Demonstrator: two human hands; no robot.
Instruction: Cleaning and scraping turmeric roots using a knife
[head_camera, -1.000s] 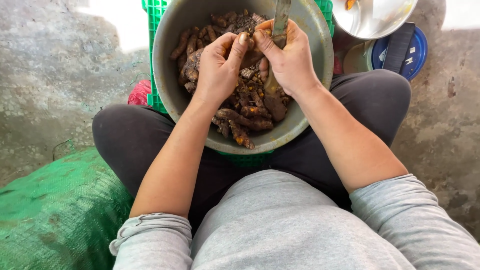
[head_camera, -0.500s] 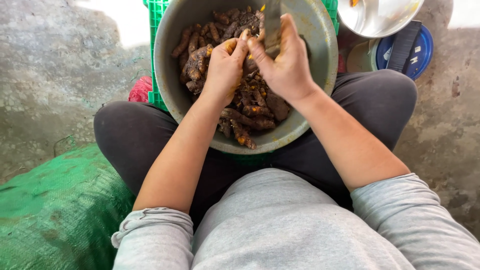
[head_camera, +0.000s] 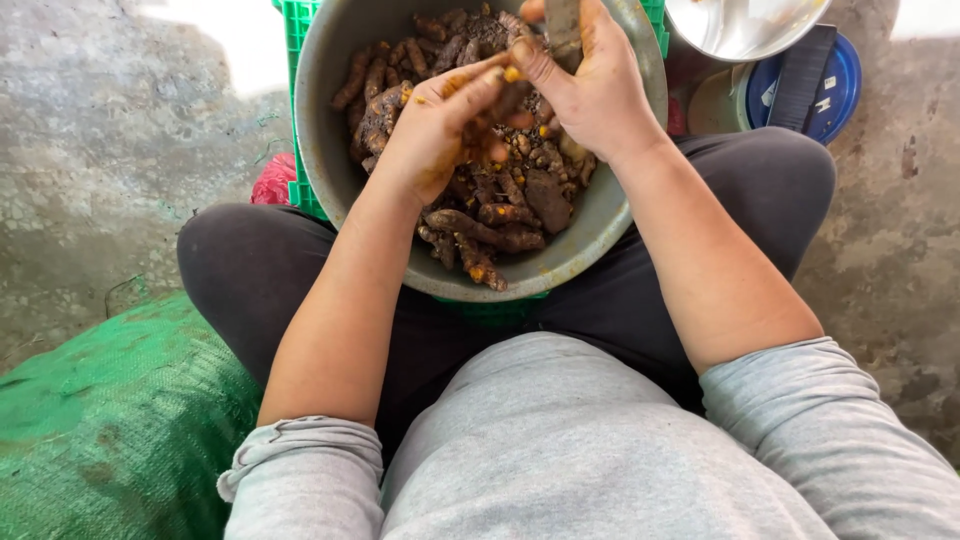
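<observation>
the left hand (head_camera: 435, 135) is pinching a turmeric root (head_camera: 508, 100), the right hand (head_camera: 590, 85) is gripping a knife (head_camera: 563, 25) against it, over a metal bowl (head_camera: 330, 110) of roots resting on a green crate (head_camera: 297, 30)

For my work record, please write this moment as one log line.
left hand: holds small root piece | right hand: grips knife | both over metal bowl of brown roots | bowl on green crate

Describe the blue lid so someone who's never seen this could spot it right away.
Start at the big metal bowl of brown roots on the person's lap. Go to the top right corner, past the shiny pan. The blue lid lies there on the concrete, round, with a dark strap across it; nothing else is blue.
</observation>
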